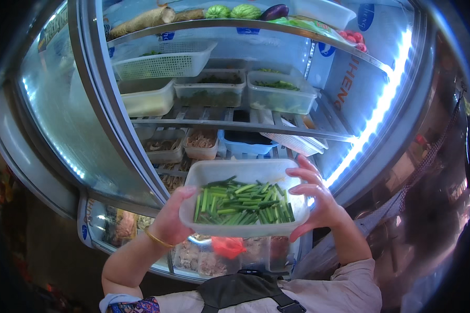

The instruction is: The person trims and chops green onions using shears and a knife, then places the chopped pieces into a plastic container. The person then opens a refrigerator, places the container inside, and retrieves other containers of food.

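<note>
A translucent white plastic tub (243,230) with cut green stalks (244,201), like garlic chives or scallions, is held in front of my chest before a lit glass-door refrigerator. My left hand (174,217) grips its left end, thumb over the rim; a yellow bangle circles that wrist. Around the tub's right end my right hand (317,195) is spread, fingers at the far right rim and thumb low near the front corner. Behind the tub, on the refrigerator's lower shelf, stand a blue basin (248,148) with dark contents and a small tub of pale brown food (201,141).
Plastic tubs of greens (282,94) and a perforated white basket (160,64) fill the middle shelf. Pale green gourds (245,11) and an eggplant (274,12) lie on top. A metal-framed glass door (102,117) stands left. Below are packed trays and a red bag (228,246).
</note>
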Motion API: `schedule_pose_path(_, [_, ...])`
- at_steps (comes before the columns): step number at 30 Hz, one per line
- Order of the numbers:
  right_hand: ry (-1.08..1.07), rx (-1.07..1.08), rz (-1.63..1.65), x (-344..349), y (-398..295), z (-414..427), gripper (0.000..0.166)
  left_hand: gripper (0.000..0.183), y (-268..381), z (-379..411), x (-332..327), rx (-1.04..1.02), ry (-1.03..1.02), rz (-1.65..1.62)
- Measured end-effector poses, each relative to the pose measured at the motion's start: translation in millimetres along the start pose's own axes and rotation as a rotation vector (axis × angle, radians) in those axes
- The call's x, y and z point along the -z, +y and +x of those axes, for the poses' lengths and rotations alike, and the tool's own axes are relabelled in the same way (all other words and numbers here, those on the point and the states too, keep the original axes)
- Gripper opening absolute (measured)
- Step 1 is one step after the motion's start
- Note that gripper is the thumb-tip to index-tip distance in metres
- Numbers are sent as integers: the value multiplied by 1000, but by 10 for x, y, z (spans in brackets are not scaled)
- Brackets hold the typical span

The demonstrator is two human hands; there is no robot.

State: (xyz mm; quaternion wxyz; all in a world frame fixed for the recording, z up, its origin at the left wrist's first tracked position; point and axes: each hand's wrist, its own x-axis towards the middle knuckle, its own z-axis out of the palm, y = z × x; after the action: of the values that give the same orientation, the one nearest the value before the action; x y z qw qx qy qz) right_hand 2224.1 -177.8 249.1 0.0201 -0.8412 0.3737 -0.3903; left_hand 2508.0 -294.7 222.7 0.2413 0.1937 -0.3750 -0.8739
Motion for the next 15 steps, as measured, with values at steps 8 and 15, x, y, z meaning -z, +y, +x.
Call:
schedule_pose_path(8, [493,212,-611,706,573,173,97,47,931,907,-1069,53,-68,284])
schedule_pose_path(15, [631,-76,-509,903,1117,472,69,67,1202,1681,-1010,-343,257,635])
